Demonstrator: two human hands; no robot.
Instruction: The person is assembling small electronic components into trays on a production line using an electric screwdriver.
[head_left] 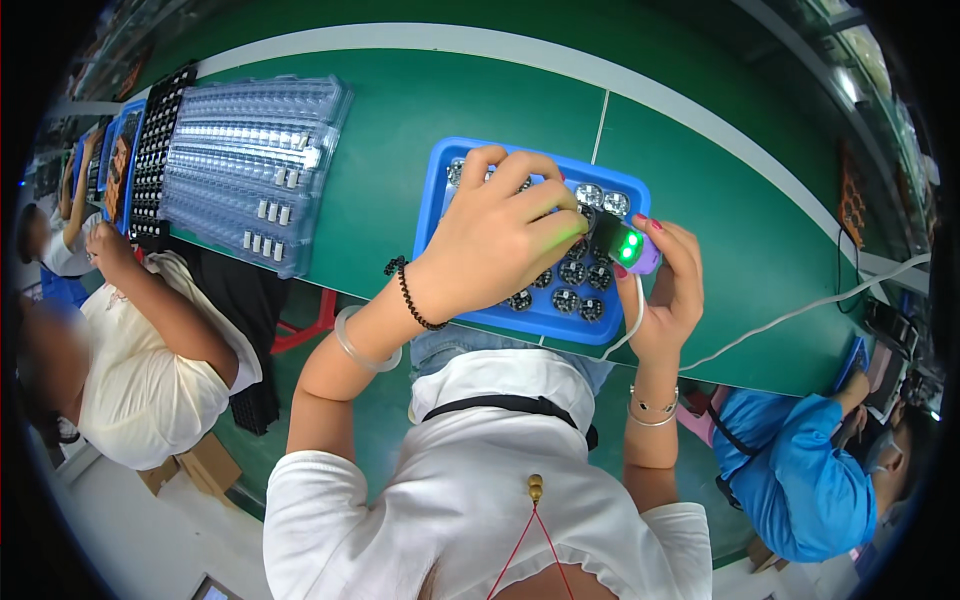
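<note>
My right hand (668, 290) grips a small purple device (644, 262) with two green lights glowing on its face. A white cable (636, 312) runs down from it past my palm. Against the device's left side sits a small dark block (604, 233). My left hand (505, 235) reaches over the tray from the left, its thumb and fingers closed at that block; what exactly they pinch is hidden. Below both hands, a blue tray (432, 210) holds several round, clear-and-black parts (566, 300), some covered by my left hand.
Clear plastic trays (240, 150) with small white pieces lie at left, beside a black rack (158, 150). The white cable crosses the green table (390, 110) rightward. One person in a cream top (165, 370) sits at left, another in blue (790, 470) at right.
</note>
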